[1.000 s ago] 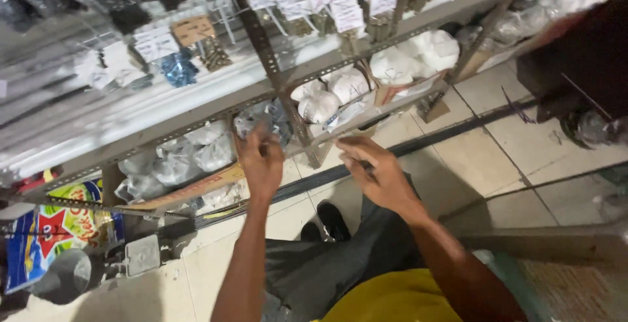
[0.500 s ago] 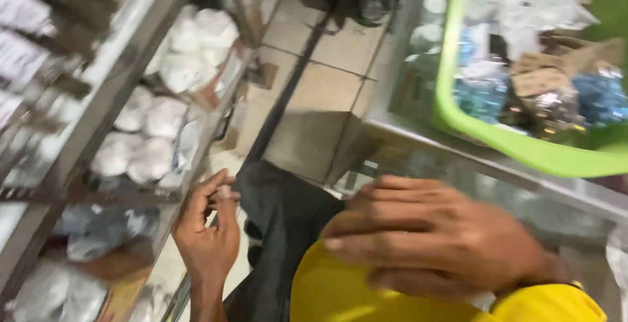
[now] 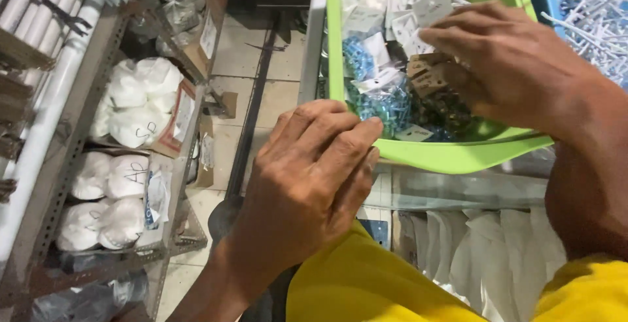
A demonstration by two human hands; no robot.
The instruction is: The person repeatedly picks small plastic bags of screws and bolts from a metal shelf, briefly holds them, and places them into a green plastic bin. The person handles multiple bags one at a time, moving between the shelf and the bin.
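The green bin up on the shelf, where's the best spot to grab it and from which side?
Likely the near rim of the green bin, from the front: it juts toward the person, bare, just beside the left hand. The right hand and small packets fill the inside.

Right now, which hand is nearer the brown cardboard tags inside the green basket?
The right hand: its fingers rest on the brown cardboard tags inside the green basket. The left hand is outside, at the basket's near rim.
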